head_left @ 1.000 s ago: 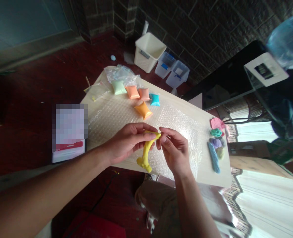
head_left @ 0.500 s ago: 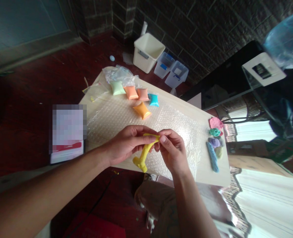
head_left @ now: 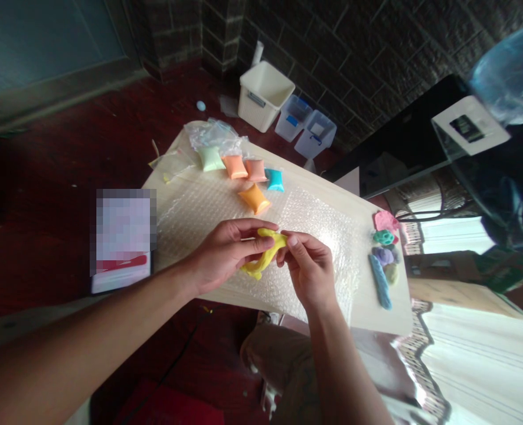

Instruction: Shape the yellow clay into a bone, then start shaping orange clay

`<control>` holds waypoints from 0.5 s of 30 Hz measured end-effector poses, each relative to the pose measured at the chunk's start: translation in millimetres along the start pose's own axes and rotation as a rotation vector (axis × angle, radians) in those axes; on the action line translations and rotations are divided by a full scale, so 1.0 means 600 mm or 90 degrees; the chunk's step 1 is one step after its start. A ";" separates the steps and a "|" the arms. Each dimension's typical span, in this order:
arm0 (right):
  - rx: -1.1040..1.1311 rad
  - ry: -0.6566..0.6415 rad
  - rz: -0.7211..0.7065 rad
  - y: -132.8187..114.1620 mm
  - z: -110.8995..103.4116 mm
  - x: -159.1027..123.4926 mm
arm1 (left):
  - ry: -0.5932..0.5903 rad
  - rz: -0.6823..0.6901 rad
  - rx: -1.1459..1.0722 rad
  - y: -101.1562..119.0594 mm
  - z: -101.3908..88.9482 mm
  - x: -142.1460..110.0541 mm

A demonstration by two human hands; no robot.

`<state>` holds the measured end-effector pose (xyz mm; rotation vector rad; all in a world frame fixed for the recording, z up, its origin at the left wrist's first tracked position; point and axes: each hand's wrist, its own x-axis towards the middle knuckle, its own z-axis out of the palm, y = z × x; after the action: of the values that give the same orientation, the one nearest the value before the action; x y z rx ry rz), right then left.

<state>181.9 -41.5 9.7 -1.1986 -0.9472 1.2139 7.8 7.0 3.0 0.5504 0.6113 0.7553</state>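
A soft strip of yellow modelling clay (head_left: 268, 255) is stretched between my two hands above the table. My left hand (head_left: 226, 251) pinches its upper part between thumb and fingers, and a thicker end hangs down below. At the clay's right tip, my right hand (head_left: 308, 262) pinches with thumb and forefinger. Beneath both hands lies bubble wrap (head_left: 319, 221). Just beyond them sits an orange packet (head_left: 255, 199), with a teal packet (head_left: 274, 179), two peach packets (head_left: 235, 167) and a pale green packet (head_left: 211, 159) behind it.
On the table's right end lie a blue clay roll (head_left: 380, 282), a purple lump (head_left: 383, 256), a green lump (head_left: 383, 236) and a pink piece (head_left: 386, 221). A blurred-out screen (head_left: 122, 242) stands at the left. Bins (head_left: 264, 97) stand on the floor behind the table (head_left: 332, 186).
The yellow clay's hanging end has swung up and looks shorter, and its upper part is bunched between the fingers. Both hands stay in nearly the same place.
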 end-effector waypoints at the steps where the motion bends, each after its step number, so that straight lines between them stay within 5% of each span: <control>1: -0.004 -0.001 -0.001 0.000 -0.001 0.000 | 0.003 0.006 0.009 -0.001 -0.002 0.000; 11: -0.050 0.009 -0.031 0.011 -0.008 -0.001 | -0.007 0.057 0.135 -0.012 -0.011 0.005; 15: -0.038 0.035 -0.034 0.012 -0.013 -0.001 | -0.053 0.110 0.301 -0.009 -0.010 0.005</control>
<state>188.0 -43.3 1.6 -1.2403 -0.9741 1.1113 8.0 7.4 -5.4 1.0753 0.6733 0.7478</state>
